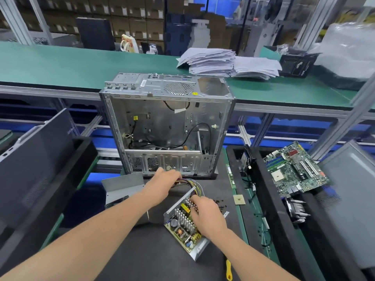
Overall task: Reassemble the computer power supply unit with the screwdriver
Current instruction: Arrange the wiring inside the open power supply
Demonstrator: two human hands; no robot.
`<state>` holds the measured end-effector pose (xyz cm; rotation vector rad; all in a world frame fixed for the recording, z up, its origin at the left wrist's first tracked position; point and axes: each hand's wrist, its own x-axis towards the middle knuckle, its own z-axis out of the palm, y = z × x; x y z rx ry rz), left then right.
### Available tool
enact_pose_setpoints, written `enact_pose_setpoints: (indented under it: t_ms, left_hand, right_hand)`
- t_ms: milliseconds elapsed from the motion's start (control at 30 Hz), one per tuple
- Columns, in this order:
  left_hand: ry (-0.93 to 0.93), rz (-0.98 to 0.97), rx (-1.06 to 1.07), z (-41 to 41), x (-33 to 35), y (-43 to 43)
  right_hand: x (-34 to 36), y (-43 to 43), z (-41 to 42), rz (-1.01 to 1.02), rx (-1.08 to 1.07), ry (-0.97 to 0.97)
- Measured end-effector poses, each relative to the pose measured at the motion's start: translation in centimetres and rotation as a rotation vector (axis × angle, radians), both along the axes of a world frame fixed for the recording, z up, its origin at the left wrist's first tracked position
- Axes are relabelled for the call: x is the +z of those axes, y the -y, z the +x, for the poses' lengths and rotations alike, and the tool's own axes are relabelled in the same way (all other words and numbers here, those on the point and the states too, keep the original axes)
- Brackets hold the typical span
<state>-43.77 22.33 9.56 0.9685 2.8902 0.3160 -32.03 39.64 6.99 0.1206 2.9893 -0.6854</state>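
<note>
Head view: left hand (162, 180) grips wires (195, 184), right hand (208, 212) touches board (181, 230).

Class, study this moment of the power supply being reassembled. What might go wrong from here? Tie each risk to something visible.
1. The left hand grips the wire bundle; wires could get pinched when the cover goes on.
2. The right hand reaches into the open power supply unit; its fingers might bend parts.
3. Loose screws lie scattered on the mat and may get lost.
</note>
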Motion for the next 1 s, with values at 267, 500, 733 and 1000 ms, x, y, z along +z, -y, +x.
enact_pose_setpoints:
  t_ms: [267,500,733,1000]
  left_hand:
    - [-0.617,-0.183,-0.176,0.1,2.4,-0.1]
    - [0.079,-0.127,-0.029,-0.3,6.3,0.8]
    - [0.873,-0.033,0.087,1.4,7.5,3.9]
    - [1.227,-0.336,0.105,3.6,4.6,7.2]
  right_hand:
    - [-0.1,0.0,-0.1,0.010,0.009,0.000]
    - [0.1,-0.2,-0.4,0.033,0.058,0.003]
    - [0.7,0.0,-1.6,0.115,0.281,-0.024]
    - [1.4,1.3,-3.4,0.138,0.522,0.060]
